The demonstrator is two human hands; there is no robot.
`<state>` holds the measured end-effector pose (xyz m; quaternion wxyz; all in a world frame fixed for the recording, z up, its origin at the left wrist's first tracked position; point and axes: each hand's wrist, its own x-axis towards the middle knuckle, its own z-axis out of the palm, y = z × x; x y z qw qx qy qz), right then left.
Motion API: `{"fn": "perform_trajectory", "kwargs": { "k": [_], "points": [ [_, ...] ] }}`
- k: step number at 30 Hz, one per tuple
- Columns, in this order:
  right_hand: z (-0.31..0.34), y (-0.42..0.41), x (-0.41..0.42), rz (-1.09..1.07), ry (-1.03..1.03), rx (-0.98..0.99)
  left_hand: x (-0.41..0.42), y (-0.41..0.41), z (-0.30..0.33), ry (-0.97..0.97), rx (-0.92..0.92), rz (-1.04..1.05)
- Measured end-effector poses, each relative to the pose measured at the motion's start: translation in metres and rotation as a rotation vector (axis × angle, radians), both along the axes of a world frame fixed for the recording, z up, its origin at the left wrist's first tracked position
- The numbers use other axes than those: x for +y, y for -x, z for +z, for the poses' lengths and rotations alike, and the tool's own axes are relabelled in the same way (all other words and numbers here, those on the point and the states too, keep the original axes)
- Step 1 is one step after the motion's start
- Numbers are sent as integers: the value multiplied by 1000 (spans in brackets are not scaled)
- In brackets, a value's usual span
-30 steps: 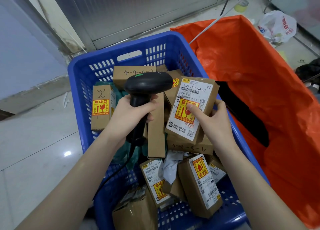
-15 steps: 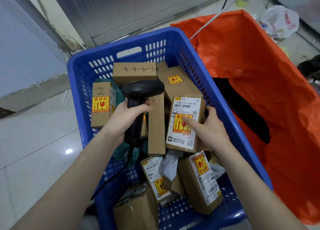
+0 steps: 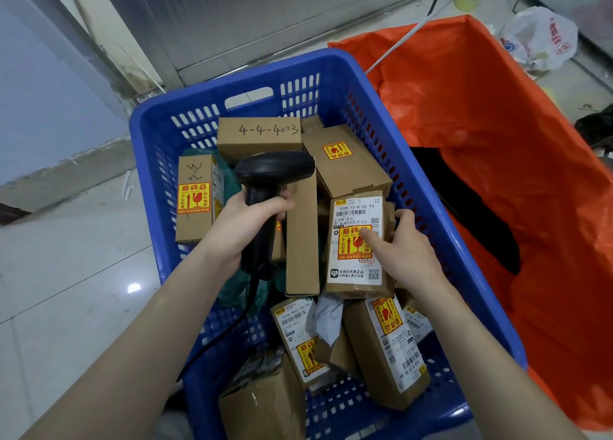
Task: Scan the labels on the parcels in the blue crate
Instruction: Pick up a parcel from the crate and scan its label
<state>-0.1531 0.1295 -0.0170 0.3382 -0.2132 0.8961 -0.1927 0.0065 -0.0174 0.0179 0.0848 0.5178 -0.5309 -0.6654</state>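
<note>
Here, scanner [image 3: 265, 187] beside labelled parcel [image 3: 356, 244].

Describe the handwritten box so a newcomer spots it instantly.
Start at the blue crate beside the orange bag. Against its far wall, just beyond the black scanner, lies a plain brown box. It alone has "4-4-4003" penned on it, with no printed label showing.

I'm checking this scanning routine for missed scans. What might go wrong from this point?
1. The right hand grips the labelled parcel with its thumb on the label; if it slides up over the barcode, the read may fail.
2. The scanner in the left hand points toward several parcels in the blue crate, so it might read another label.
3. Its cable trails among the boxes and might snag.
</note>
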Motion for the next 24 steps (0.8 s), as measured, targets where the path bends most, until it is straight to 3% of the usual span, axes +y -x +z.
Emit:
{"fn": "perform_trajectory", "kwargs": {
  "k": [9,16,24],
  "points": [
    [1,-3,-3,-14,0,-20,0,-1,0,-12,7,-5],
    [13,-18,-13,132,181,255,1,0,0,-36,9,-11],
    [16,-36,-22,163,358,-104,5,4,-1,-64,15,-31]
  ]
}}
